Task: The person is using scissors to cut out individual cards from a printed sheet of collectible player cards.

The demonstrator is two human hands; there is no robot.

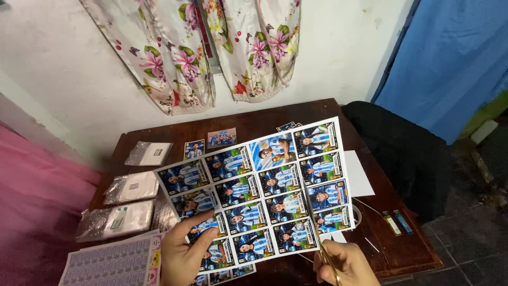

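1. At the far left I see three clear plastic packets [129, 188] lying in a column on the brown table [402, 254], the top one nearest the wall, the bottom one beside the pink cloth [37, 212].
2. Just below them, at the bottom edge, a pale printed sheet [114, 262] of tiny rows pokes out from under my left side.
3. My left hand [185, 257] pinches the lower left corner of the card sheet [254, 193], thumb pressed on the printed face and fingers tucked behind it.
4. The card sheet is held up above the middle of the table, tilted, its right side higher; it shows a grid of blue-and-white player pictures on white paper.
5. Behind its top edge, two loose cards [211, 143] lie flat on the table, near the wall.
6. My right hand [344, 265] is closed around thin gold scissors [328, 259], whose blades meet the bottom edge of the sheet between two columns.
7. A white paper [360, 177] lies under the sheet's right edge.
8. Further right, two small sticks [397, 222], one yellow and one blue, lie side by side near the table edge.
9. A black cloth [402, 153] hangs over something just beside the table.
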